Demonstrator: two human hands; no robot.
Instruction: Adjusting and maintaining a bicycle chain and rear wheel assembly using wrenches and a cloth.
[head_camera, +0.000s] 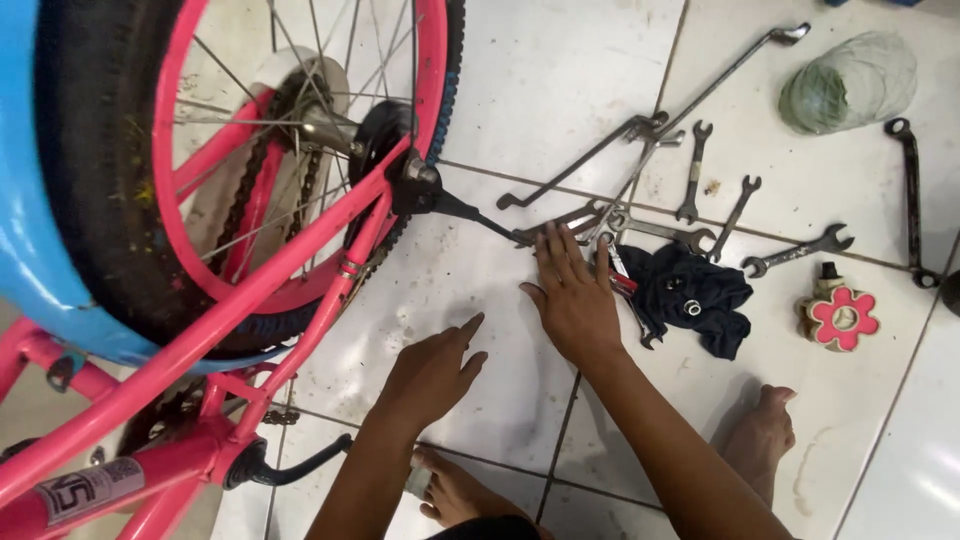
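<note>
Here, down on the white tiled floor (560, 90):

Right hand: the right hand (572, 295) lies flat, palm down and fingers spread, grasping nothing; its fingertips reach the near end of the heap of spanners (640, 215).

Left hand: the left hand (432, 368) rests loosely on the tile just beside the right one, fingers half stretched, holding nothing.

Spanners: a scatter of grey open-ended and ring spanners fans out from the right fingertips, some crossing one another; a long bent bar (730, 72) runs off toward the top of the view.

Cloth: a dark blue rag (700, 300) sits just right of the right hand, small metal nuts lying on it.

Pedal part: a pink flower-shaped piece (838, 315) lies near the rag, further right.

Bag: a crumpled clear bag with something green inside (845, 85) sits near the top right.

Bicycle: a pink-framed bicycle (200, 340) fills the left side, its rear wheel (300, 150) with dark tyre, chain and spokes close to the left hand.

Feet: bare feet (760, 435) rest on the tile by the forearms.
</note>
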